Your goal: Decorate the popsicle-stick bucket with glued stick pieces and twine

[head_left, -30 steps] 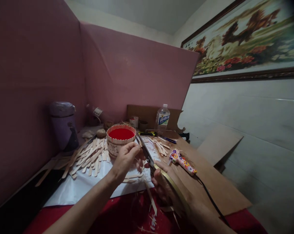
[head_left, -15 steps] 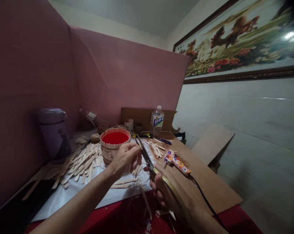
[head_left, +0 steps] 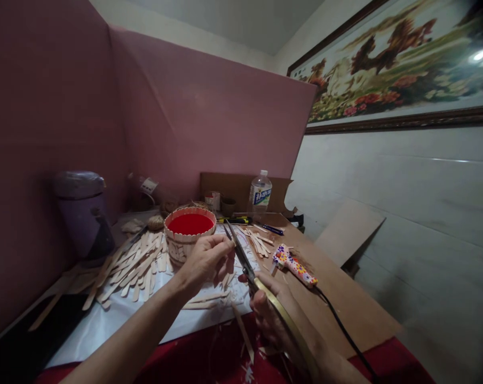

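My right hand (head_left: 271, 309) is closed around the gold handles of a pair of scissors (head_left: 245, 261), whose dark blades point up and away, slightly parted. Close beside the blades, my left hand (head_left: 211, 256) pinches a small pale piece, mostly hidden by the fingers; it looks like a bit of wooden stick, but I cannot be sure. Behind my left hand stands a round basket (head_left: 179, 248) walled with wooden sticks, with a scalloped rim and a red inside. Loose craft sticks (head_left: 139, 266) lie heaped to its left.
A floral glue gun (head_left: 293, 265) with a black cord lies on the brown board (head_left: 337, 304) at right. Behind are a plastic bottle (head_left: 260, 194), a yellow-black cutter (head_left: 237, 220) and a cardboard piece (head_left: 225, 184). A purple cylinder (head_left: 83, 218) stands left. Scraps lie on the red cloth (head_left: 201, 349).
The view has shifted slightly. Both hands keep nearly the same pose, with the scissor blades still beside the left fingertips.
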A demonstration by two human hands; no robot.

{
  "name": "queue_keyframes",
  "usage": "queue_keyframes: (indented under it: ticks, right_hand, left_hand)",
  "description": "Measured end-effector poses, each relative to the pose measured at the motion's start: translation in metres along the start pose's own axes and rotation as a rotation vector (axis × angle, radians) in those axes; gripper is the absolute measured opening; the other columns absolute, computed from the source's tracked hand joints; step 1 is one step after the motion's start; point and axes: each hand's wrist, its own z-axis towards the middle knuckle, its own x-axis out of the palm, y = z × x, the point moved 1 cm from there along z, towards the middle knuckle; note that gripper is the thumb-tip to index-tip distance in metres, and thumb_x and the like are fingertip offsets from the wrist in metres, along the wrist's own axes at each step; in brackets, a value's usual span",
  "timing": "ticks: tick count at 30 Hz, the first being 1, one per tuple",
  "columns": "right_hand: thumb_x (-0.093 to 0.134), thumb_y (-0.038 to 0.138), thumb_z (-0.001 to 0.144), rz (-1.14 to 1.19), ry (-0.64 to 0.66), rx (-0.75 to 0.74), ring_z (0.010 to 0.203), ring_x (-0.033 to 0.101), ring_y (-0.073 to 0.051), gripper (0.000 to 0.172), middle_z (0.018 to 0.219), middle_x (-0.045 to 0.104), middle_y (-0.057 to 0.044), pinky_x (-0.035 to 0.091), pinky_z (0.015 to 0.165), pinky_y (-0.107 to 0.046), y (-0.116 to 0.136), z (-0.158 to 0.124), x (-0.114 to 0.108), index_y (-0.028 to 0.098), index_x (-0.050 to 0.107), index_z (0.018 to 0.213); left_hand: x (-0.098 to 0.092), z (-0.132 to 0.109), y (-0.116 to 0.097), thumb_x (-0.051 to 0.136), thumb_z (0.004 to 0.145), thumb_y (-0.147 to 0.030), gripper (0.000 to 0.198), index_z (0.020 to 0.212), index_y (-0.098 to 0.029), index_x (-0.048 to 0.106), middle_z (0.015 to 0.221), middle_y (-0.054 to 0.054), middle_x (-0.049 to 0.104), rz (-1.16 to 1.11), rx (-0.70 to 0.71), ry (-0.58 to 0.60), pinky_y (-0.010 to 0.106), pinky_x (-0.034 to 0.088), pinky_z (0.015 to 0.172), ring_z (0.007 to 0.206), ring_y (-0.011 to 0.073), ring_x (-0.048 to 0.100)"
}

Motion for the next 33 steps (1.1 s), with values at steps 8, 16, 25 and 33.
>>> queue_keyframes:
  ticks: [8, 16, 25, 33]
  right_hand:
    - [0.061, 0.073, 0.061, 0.094, 0.057, -0.039, 0.039, 0.036, -0.008, 0.076, 0.045, 0.039, 0.007, 0.035, 0.041, -0.02, -0.011, 0.001, 0.002, 0.015, 0.055, 0.111]
    - [0.061, 0.073, 0.061, 0.116, 0.029, -0.071, 0.041, 0.034, -0.007, 0.074, 0.049, 0.04, 0.006, 0.032, 0.04, -0.019, -0.013, -0.001, 0.003, 0.016, 0.056, 0.107]
    - [0.066, 0.066, 0.061, 0.239, 0.012, -0.039, 0.042, 0.025, -0.004, 0.061, 0.055, 0.035, 0.008, 0.02, 0.035, -0.015, -0.01, -0.003, 0.01, 0.018, 0.053, 0.096]
    - [0.072, 0.061, 0.059, 0.222, -0.035, -0.122, 0.05, 0.029, -0.006, 0.055, 0.061, 0.039, 0.005, 0.026, 0.042, -0.017, -0.005, -0.001, 0.011, 0.016, 0.059, 0.088]
  left_hand:
    - [0.006, -0.004, -0.005, 0.054, 0.082, -0.037, 0.032, 0.059, -0.014, 0.05, 0.042, -0.001, 0.055, 0.011, 0.018, -0.023, 0.015, 0.026, 0.028, 0.027, 0.0058, 0.039]
    - [0.015, -0.006, -0.005, 0.054, 0.08, -0.034, 0.03, 0.058, -0.014, 0.049, 0.046, 0.001, 0.058, -0.026, 0.042, -0.063, 0.016, 0.029, 0.028, 0.028, 0.0058, 0.041]
    - [0.017, -0.005, -0.004, 0.055, 0.079, -0.035, 0.03, 0.058, -0.015, 0.05, 0.046, 0.001, 0.057, -0.042, 0.048, -0.08, 0.016, 0.028, 0.027, 0.027, 0.0056, 0.04]
    - [0.017, -0.006, -0.002, 0.055, 0.08, -0.036, 0.03, 0.06, -0.014, 0.05, 0.048, 0.0, 0.058, -0.046, 0.067, -0.082, 0.016, 0.03, 0.028, 0.029, 0.006, 0.042]
